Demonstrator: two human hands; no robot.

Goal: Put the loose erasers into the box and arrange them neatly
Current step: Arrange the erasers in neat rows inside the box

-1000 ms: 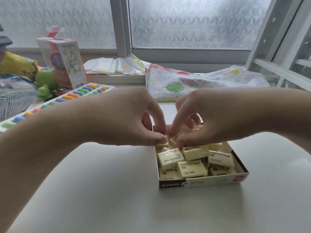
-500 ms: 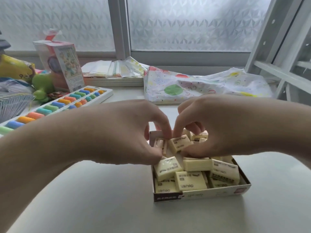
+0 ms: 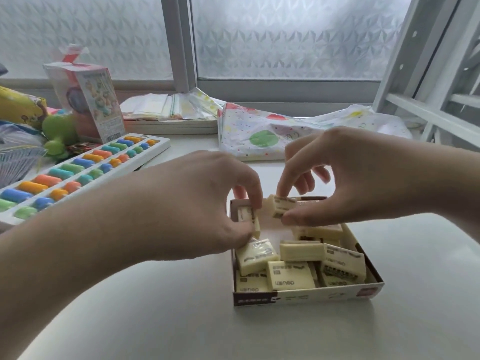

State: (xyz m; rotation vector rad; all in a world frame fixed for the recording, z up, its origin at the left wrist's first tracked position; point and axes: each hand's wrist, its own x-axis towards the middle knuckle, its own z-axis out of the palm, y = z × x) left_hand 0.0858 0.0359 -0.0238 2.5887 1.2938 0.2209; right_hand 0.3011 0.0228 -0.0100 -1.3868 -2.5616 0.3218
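A shallow cardboard box [image 3: 306, 297] sits on the white table and holds several pale yellow wrapped erasers [image 3: 291, 275] lying jumbled in its near half. My left hand [image 3: 197, 203] pinches one eraser [image 3: 246, 216] standing on edge at the box's far left corner. My right hand [image 3: 345, 178] holds another eraser [image 3: 281, 206] between thumb and forefinger, lifted above the box's far side. The middle of the box floor shows bare. Erasers under my right palm are partly hidden.
A white tray of coloured chalk-like sticks [image 3: 78, 175] lies to the left. Behind it stand a printed carton [image 3: 88, 100] and a green toy [image 3: 58, 133]. A spotted plastic bag [image 3: 272, 136] and stacked papers [image 3: 168, 113] lie by the window sill. A white frame [image 3: 426, 81] leans at right.
The view has shifted, so the box sits lower in frame. My right hand has raised its eraser clear of the pile, and my left hand has turned one upright at the far left corner.
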